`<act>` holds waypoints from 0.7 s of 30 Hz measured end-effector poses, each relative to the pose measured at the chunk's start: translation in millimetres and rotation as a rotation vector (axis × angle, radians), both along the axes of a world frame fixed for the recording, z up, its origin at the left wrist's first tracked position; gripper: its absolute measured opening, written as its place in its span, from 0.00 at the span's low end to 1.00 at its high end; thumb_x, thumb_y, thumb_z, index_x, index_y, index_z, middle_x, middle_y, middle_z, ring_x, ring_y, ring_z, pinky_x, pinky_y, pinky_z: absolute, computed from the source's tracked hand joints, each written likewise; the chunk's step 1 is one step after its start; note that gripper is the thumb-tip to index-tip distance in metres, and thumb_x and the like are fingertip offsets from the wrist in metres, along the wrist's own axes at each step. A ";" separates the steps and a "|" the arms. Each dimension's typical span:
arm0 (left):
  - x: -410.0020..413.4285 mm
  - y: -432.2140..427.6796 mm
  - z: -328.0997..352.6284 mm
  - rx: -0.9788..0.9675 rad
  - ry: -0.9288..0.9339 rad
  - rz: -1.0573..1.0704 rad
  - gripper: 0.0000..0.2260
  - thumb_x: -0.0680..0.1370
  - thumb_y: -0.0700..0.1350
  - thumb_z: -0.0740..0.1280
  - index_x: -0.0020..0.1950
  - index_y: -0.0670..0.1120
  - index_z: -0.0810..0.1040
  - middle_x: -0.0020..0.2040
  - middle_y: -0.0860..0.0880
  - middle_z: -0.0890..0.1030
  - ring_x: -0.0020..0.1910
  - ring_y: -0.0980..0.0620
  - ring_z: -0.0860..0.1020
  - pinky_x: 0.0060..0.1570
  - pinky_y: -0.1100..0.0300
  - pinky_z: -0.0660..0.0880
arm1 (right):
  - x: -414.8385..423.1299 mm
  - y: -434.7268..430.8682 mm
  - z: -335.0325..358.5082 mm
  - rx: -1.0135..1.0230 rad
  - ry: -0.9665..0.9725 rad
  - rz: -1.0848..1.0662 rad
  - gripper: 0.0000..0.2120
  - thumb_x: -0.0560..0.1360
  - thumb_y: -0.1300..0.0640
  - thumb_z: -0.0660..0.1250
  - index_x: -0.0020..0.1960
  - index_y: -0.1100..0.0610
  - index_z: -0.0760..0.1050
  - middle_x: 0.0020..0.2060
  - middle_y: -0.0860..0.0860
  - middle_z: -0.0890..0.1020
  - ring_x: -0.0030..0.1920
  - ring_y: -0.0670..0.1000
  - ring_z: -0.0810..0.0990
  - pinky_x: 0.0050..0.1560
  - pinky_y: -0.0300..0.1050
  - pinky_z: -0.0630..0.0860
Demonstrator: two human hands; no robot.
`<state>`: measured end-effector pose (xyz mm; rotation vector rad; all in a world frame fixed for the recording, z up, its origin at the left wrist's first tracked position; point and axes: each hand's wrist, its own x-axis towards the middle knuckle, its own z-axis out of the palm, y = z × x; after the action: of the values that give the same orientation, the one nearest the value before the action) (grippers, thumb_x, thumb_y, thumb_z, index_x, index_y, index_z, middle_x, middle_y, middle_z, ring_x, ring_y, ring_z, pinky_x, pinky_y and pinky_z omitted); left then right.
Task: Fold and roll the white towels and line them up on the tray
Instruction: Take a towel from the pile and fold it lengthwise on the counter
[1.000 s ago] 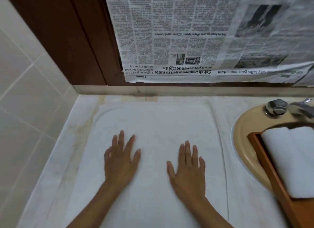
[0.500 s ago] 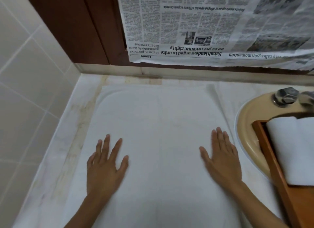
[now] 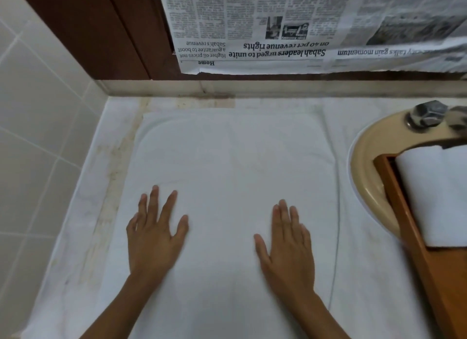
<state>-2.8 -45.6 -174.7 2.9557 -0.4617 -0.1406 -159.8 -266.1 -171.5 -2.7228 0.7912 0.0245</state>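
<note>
Both hands, left hand [image 3: 154, 235] and right hand [image 3: 286, 245], lie flat, fingers straight, on a white towel [image 3: 232, 167] spread across the pale stained desk [image 3: 101, 187]; tiled wall [image 3: 38, 111] at left, newspaper [image 3: 303, 28] behind.

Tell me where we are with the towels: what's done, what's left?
Done: at least one rolled towel already lies on the wooden tray. In hand: another white towel lies flat on the counter, left hand and right hand pressing it open-palmed. Left: folding, rolling and placing it.
</note>
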 end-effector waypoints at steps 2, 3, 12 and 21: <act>0.4 0.6 -1.0 0.003 0.006 0.002 0.29 0.78 0.67 0.46 0.79 0.61 0.54 0.81 0.54 0.47 0.80 0.51 0.45 0.73 0.47 0.56 | -20.9 -33.3 1.1 -0.035 0.039 -0.075 0.36 0.79 0.36 0.46 0.80 0.54 0.46 0.80 0.47 0.45 0.79 0.47 0.42 0.76 0.47 0.46; -0.1 0.4 -1.4 -0.001 0.013 0.004 0.29 0.78 0.67 0.46 0.79 0.61 0.54 0.81 0.54 0.47 0.80 0.51 0.45 0.73 0.47 0.55 | -29.3 -48.2 2.4 -0.028 0.058 -0.105 0.36 0.78 0.35 0.44 0.80 0.54 0.44 0.79 0.46 0.43 0.78 0.46 0.40 0.76 0.47 0.46; -0.6 -2.5 0.0 0.005 0.018 0.012 0.30 0.78 0.67 0.45 0.79 0.61 0.55 0.81 0.53 0.48 0.80 0.50 0.46 0.73 0.48 0.55 | -28.5 -99.2 1.2 -0.060 0.114 -0.167 0.37 0.79 0.34 0.41 0.80 0.53 0.39 0.79 0.47 0.40 0.78 0.47 0.38 0.77 0.51 0.47; 9.7 -7.3 3.8 0.034 0.074 0.011 0.31 0.77 0.68 0.40 0.79 0.62 0.51 0.81 0.54 0.44 0.80 0.50 0.44 0.74 0.50 0.51 | 6.4 -7.7 8.9 0.064 -0.049 0.013 0.34 0.78 0.42 0.49 0.80 0.56 0.50 0.80 0.53 0.47 0.79 0.51 0.44 0.75 0.46 0.42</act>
<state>7.0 -52.9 -170.9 2.9737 -0.4367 -0.2583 -153.4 -273.9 -162.5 -2.6578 0.7465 -0.0144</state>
